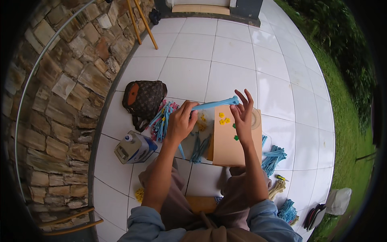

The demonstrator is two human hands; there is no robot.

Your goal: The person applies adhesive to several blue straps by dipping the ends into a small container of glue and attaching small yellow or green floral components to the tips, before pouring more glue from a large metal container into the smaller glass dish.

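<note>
My left hand [182,122] is closed around one end of a long light-blue strip [213,105] with a bunched, knot-like far end. It stretches rightward above a tan cardboard box [225,151]. At the bunched end, my right hand [243,117] has its fingers raised and spread, the thumb close to the strip. Small yellow flower-shaped pieces [222,121] and green flower-shaped pieces [236,138] lie on the box top under the right hand. A roll of clear tape [256,118] rests at the box's right edge, partly behind that hand.
Left of the box are a bundle of blue and pink strips [160,126], a brown backpack [144,99] and a metal can [135,148]. Blue bundles [275,158], a cream bundle [277,188] and a screwdriver [281,177] lie right. A stone wall [60,133] borders the tiled floor.
</note>
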